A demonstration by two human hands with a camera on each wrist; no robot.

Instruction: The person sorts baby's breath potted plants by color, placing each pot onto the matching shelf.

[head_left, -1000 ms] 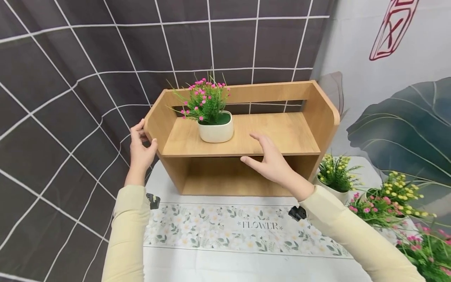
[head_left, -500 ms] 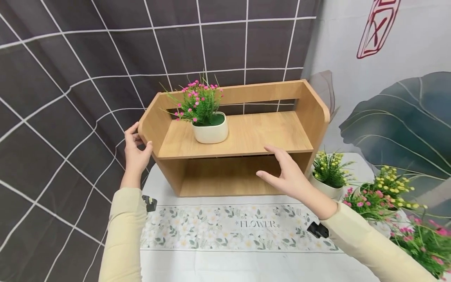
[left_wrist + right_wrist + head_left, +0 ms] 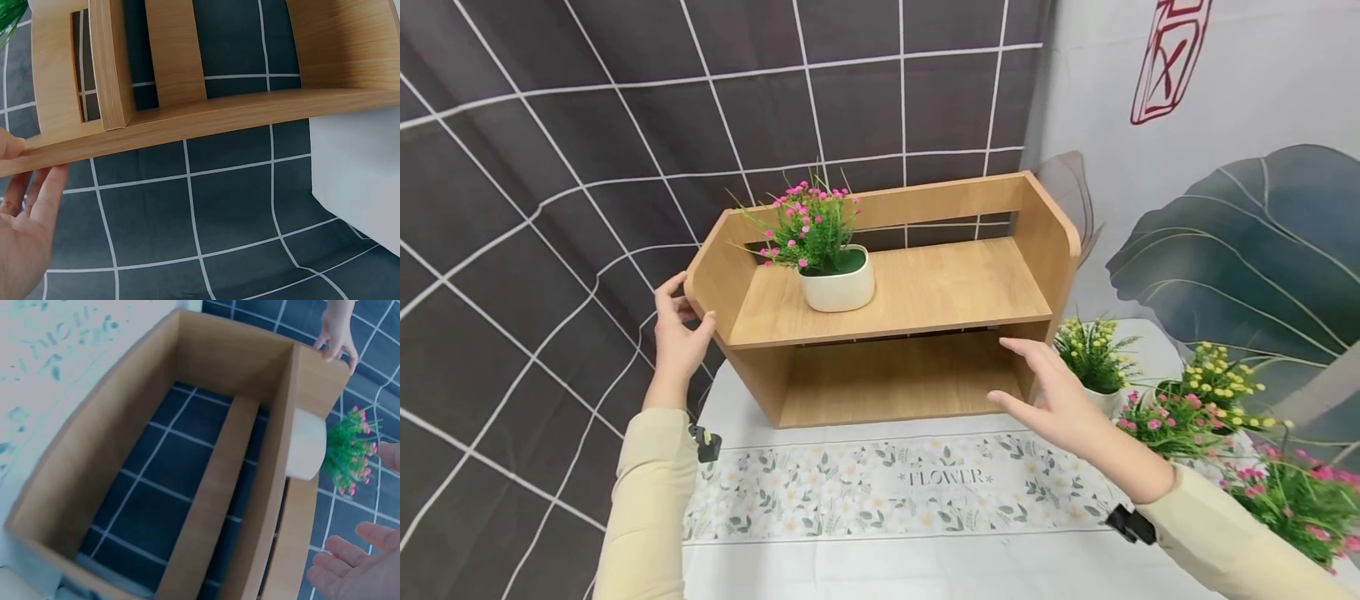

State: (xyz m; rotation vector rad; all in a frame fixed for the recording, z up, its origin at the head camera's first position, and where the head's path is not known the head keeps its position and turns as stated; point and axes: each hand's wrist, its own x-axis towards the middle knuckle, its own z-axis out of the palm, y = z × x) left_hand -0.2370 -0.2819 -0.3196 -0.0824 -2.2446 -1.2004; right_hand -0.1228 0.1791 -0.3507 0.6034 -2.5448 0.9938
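Observation:
A two-tier wooden desk shelf [image 3: 887,287] stands on the white-covered table. My left hand [image 3: 677,333] holds the shelf's left side panel near its front edge. In the left wrist view the thumb lies on one face of the panel and the fingers [image 3: 50,194] on the other. On the upper board, left of its middle, sits a white flower pot [image 3: 837,283] with pink blossoms and grass-like leaves. My right hand [image 3: 1060,400] hovers before the shelf's right front corner, fingers spread, nothing in it. The right wrist view also shows this bare hand [image 3: 356,569].
Several more potted flowers crowd the right side, among them a yellow-flowered pot [image 3: 1093,362] close to the shelf and a pink one [image 3: 1172,421]. A floral runner [image 3: 887,492] marked FLOWER crosses the table in front. A dark gridded curtain [image 3: 850,100] hangs behind.
My right hand has drawn back from the flower pot, moving right and toward me. The left hand stays on the side panel. The whole view has shifted slightly.

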